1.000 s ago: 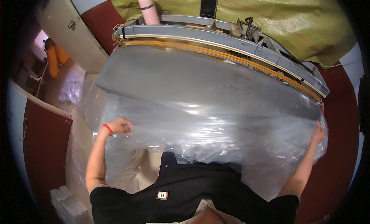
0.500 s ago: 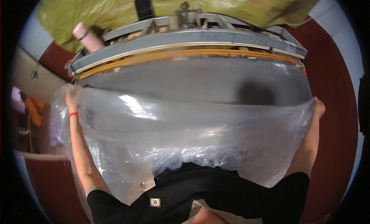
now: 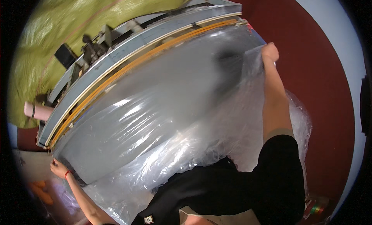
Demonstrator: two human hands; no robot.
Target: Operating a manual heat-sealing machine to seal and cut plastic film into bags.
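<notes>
A wide sheet of clear plastic film point(image 3: 176, 141) lies over much of a grey-topped table point(image 3: 166, 74) and bunches against my black shirt. Beyond the table's far right corner, my right hand point(image 3: 270, 52) is closed on an edge of the film, which stretches from it back toward me. My left hand point(image 3: 60, 168), with a red bead bracelet at the wrist, is at the table's left end. Its fingers look pinched on the film's other edge, though the thin film is hard to make out there.
Along the table's far side runs a grey metal frame point(image 3: 145, 41) with an orange strip point(image 3: 155, 46) before it. A pink bottle point(image 3: 37, 111) and a black flat object point(image 3: 66, 55) are by the frame. Yellow-green sheeting point(image 3: 50, 27) hangs behind. Dark red wall panelling point(image 3: 306, 70) stands at right.
My view has turned, so the table now slants. The film has been drawn farther over the tabletop toward the frame. My right hand has reached far forward; my left is at the table's left end.
</notes>
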